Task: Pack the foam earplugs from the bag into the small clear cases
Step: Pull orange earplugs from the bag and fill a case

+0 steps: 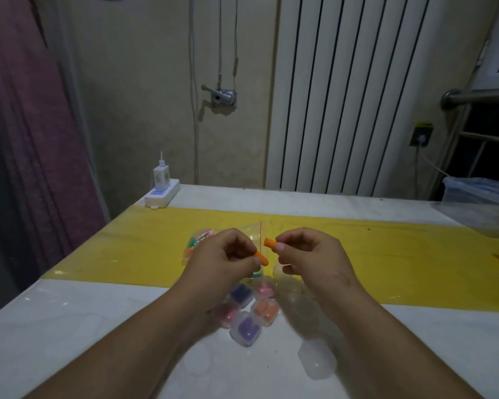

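My left hand (224, 259) pinches one orange foam earplug (261, 258) between thumb and fingers. My right hand (308, 253) pinches a second orange earplug (270, 243). Both hands hover above the table, close together. Behind them lies the clear zip bag (202, 240) with several coloured earplugs inside, partly hidden by my left hand. Below my hands sits a cluster of small clear cases holding earplugs: a purple one (246, 328), an orange one (265, 310), a red one (227, 313). An empty clear case (316, 359) lies at the near right.
The white table (98, 326) has a yellow strip (386, 254) across its middle. A white power strip with a charger (162, 191) sits at the far left corner. A clear plastic box (478, 194) stands at the far right. A radiator lines the wall behind.
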A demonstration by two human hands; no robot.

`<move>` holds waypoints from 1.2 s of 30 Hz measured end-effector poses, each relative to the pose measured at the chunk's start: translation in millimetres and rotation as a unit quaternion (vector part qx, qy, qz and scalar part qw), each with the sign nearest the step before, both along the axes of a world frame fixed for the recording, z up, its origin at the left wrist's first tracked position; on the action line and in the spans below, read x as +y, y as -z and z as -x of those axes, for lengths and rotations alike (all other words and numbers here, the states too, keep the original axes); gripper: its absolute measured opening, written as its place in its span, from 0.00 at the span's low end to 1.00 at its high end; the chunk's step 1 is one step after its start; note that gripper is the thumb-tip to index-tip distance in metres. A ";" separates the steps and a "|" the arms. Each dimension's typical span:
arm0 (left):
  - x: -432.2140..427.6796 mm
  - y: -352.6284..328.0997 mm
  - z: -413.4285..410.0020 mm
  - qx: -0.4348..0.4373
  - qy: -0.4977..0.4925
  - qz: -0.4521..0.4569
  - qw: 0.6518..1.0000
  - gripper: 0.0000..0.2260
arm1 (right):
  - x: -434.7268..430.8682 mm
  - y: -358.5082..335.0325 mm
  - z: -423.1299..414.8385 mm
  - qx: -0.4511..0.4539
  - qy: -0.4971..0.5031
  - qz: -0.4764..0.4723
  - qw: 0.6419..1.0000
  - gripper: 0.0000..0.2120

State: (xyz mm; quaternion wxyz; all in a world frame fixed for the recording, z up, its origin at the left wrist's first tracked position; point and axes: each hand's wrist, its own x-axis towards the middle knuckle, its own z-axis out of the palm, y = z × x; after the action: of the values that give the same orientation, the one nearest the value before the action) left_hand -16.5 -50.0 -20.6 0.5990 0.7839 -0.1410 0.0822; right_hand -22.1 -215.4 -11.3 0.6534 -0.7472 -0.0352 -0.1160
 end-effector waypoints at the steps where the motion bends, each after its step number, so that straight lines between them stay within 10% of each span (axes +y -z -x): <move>1: -0.4 -0.6 0.6 -0.004 -0.003 -0.004 1.000 0.05 | 0.3 0.1 0.1 0.001 -0.002 0.005 1.000 0.05; 36: -3.9 5.3 -3.4 -0.065 -0.046 -0.072 0.994 0.06 | -6.1 -4.0 -2.9 0.049 -0.043 0.055 0.996 0.05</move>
State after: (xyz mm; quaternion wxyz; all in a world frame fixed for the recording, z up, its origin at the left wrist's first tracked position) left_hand -13.1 -53.9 -25.8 0.5259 0.8238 -0.1493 0.1501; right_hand -19.2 -221.5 -7.3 0.6164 -0.7848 -0.0412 -0.0487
